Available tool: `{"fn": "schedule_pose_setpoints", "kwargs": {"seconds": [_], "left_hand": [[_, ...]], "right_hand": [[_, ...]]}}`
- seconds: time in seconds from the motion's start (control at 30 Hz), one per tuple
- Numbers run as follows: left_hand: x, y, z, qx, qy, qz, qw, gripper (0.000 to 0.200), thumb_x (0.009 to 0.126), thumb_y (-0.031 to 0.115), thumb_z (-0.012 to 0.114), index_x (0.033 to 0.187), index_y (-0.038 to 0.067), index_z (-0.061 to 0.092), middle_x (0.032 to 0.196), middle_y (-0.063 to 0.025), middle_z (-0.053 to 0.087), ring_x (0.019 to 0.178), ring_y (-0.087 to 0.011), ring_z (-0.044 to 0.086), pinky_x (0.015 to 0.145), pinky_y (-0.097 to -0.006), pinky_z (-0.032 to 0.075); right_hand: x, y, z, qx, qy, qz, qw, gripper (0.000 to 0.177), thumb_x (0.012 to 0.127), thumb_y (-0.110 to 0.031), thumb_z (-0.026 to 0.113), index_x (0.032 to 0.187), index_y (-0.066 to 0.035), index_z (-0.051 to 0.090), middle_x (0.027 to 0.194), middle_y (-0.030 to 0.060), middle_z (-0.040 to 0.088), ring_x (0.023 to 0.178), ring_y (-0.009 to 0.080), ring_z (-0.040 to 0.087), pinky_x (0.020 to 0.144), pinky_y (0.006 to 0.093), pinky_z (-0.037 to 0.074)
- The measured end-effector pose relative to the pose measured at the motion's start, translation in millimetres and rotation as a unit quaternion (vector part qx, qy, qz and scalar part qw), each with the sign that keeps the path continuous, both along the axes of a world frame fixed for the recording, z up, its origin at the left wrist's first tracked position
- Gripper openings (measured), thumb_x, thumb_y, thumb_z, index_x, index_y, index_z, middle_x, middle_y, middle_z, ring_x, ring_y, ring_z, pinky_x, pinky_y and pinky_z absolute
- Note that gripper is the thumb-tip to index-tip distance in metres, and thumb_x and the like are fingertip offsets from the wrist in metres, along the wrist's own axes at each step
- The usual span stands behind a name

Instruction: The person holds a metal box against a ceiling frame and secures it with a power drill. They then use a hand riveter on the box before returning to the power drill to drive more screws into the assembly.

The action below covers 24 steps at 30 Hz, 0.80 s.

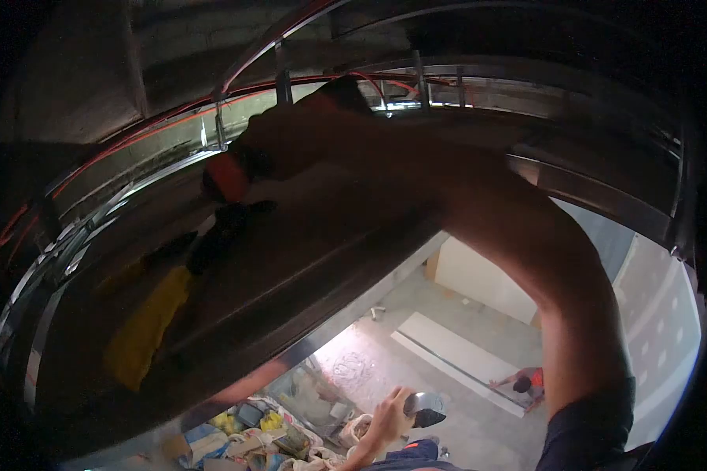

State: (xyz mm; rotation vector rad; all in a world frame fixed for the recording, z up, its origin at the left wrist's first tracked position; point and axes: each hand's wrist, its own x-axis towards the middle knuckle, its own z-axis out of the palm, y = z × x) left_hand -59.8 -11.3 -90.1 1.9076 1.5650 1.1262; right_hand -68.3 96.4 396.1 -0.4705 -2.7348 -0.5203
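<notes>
My right arm reaches up over the edge of the dark raised panel (291, 275). My right hand (291, 141) is closed around a dark object with a red band (228, 177); deep shadow hides its kind. Just below that hand lies a tool with a black end and yellow handles (149, 330), on the panel's dark surface. Lower down, my left hand (393, 416) is closed on a rounded silver-and-black tool (426, 410), whose kind I cannot make out.
Metal framing (251, 59) and orange cables (126, 141) curve along the back. Far below on the floor are heaped bags and debris (283, 432) and a long white board (456, 361). A person in red (530, 383) reaches toward the board. A pale wall panel (652, 314) stands right.
</notes>
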Motion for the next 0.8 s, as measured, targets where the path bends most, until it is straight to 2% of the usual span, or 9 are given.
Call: {"fn": "schedule_pose_setpoints", "kwargs": {"seconds": [0.37, 0.63, 0.7, 0.73, 0.8], "left_hand": [[-7, 10, -3, -0.009, 0.014, -0.015, 1.0, 0.042, 0.072, 0.001, 0.072, 0.111, 0.009, 0.06, 0.108, -0.0171, 0.063, 0.097, -0.0432, 0.063, 0.079, -0.0478, 0.053], [-4, 8, -3, -0.013, -0.005, 0.001, 1.0, 0.041, 0.073, 0.0, 0.071, 0.112, 0.009, 0.061, 0.108, -0.0155, 0.064, 0.098, -0.0421, 0.064, 0.08, -0.0482, 0.054], [-4, 7, 1, -0.018, -0.001, 0.004, 1.0, 0.04, 0.072, -0.001, 0.071, 0.111, 0.007, 0.062, 0.107, -0.0159, 0.065, 0.097, -0.0408, 0.065, 0.081, -0.0456, 0.054], [-4, 8, 3, -0.021, 0.001, 0.002, 1.0, 0.039, 0.072, -0.002, 0.071, 0.11, 0.006, 0.063, 0.106, -0.0162, 0.065, 0.096, -0.0395, 0.066, 0.081, -0.043, 0.054], [-3, 7, 2, -0.019, 0.002, 0.003, 1.0, 0.04, 0.072, -0.002, 0.071, 0.11, 0.005, 0.063, 0.106, -0.0164, 0.065, 0.097, -0.0399, 0.066, 0.082, -0.043, 0.054]], "right_hand": [[4, 24, 0, -0.004, -0.053, -0.047, 0.997, 0.04, 0.072, -0.026, 0.08, 0.107, -0.006, 0.073, 0.11, 0.0175, 0.071, 0.102, 0.0334, 0.069, 0.084, 0.0452, 0.056], [2, 55, -8, 0.008, -0.045, -0.049, 0.998, 0.043, 0.069, -0.026, 0.082, 0.106, -0.006, 0.073, 0.11, 0.0175, 0.071, 0.101, 0.0338, 0.07, 0.084, 0.0454, 0.056], [-8, 81, -10, -0.031, -0.014, -0.036, 0.999, 0.055, 0.061, -0.025, 0.087, 0.108, -0.001, 0.07, 0.11, 0.0199, 0.071, 0.102, 0.0351, 0.069, 0.082, 0.0454, 0.056], [-7, 80, -10, -0.029, -0.013, -0.035, 0.999, 0.055, 0.061, -0.025, 0.087, 0.108, -0.001, 0.07, 0.11, 0.0199, 0.071, 0.102, 0.0351, 0.069, 0.082, 0.0454, 0.056], [-2, 81, -15, 0.019, 0.006, 0.014, 1.0, 0.062, 0.06, -0.026, 0.089, 0.109, 0.004, 0.065, 0.107, 0.0229, 0.07, 0.101, 0.0377, 0.069, 0.083, 0.0453, 0.057]]}}
